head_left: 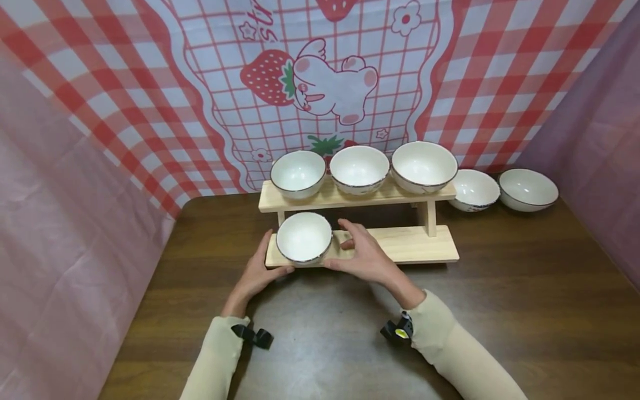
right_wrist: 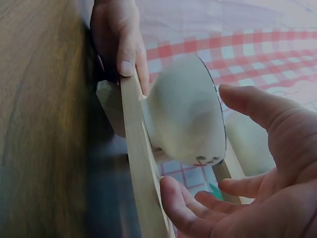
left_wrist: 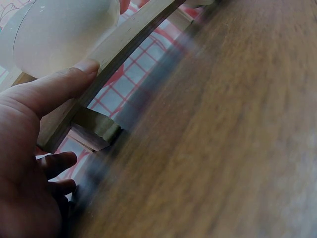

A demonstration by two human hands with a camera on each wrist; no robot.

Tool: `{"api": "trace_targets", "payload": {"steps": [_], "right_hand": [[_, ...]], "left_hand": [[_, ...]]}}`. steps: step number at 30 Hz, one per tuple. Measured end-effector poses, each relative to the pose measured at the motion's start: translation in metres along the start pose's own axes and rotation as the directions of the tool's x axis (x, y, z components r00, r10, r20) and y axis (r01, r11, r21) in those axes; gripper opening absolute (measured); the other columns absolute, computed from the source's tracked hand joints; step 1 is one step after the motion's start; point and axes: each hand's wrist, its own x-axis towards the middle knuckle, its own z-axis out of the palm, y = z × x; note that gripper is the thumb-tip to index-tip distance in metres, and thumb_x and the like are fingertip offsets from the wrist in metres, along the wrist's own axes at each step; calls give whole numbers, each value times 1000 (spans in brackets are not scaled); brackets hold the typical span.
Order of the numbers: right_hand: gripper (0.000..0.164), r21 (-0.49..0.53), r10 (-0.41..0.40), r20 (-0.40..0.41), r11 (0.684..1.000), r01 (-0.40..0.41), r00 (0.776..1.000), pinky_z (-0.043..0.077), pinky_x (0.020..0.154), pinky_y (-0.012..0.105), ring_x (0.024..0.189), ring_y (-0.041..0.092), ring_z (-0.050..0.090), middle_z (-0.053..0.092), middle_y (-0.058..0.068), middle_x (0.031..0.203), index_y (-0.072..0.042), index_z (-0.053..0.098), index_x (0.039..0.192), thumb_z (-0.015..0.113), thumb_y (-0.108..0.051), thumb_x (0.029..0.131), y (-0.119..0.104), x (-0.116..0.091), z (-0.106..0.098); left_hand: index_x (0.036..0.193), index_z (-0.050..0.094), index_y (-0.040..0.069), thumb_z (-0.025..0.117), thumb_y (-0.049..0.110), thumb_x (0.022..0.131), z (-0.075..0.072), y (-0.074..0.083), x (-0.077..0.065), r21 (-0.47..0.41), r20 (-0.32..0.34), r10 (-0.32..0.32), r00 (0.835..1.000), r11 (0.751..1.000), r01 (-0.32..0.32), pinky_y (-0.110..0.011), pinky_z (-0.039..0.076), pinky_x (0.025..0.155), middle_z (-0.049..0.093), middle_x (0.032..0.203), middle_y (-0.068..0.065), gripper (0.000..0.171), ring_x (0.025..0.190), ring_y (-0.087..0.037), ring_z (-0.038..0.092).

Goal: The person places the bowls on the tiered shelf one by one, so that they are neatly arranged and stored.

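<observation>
A white bowl with a dark rim sits upright at the left end of the lower board of a two-tier wooden stand. My left hand grips that end of the board, its thumb lying against the front edge below the bowl. To the bowl's right, my right hand is spread over the lower board and holds nothing. In the right wrist view, one fingertip of it is right at the bowl's rim, while the other fingers are lower, near the board.
Three bowls line the upper board: left, middle and right. On the brown table, two more bowls, one nearer and one farther right, stand beside the stand. A red-and-white checked cloth hangs behind.
</observation>
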Motion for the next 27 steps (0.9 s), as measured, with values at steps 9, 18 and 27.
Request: {"api": "trace_targets", "payload": {"steps": [9,18,27], "right_hand": [[77,-1,-14,-45,1000,14,999,56,94,47,114,34,67,51,22,141,-1,49,142,84,-29,81,-1,4,9],[75,-5,-12,-67,1000,12,998,57,92,46,111,33,67,52,22,138,-2,51,139,85,-30,79,-3,8,13],[77,-13,-4,-51,1000,3,999,56,92,44,112,32,67,51,21,139,-4,50,141,85,-32,79,-5,10,16]], "left_hand": [[162,13,12,85,18,78,2,0,2,-18,-3,10,1000,1000,-10,-56,28,120,37,160,-17,111,146,-36,38],[162,14,13,85,18,78,1,1,1,-15,-4,25,1000,1000,-25,-57,28,120,35,162,-16,110,147,-36,37],[161,19,17,85,20,78,2,-2,1,-13,-6,58,998,998,-58,-58,31,117,36,162,-15,105,146,-36,38]]}}
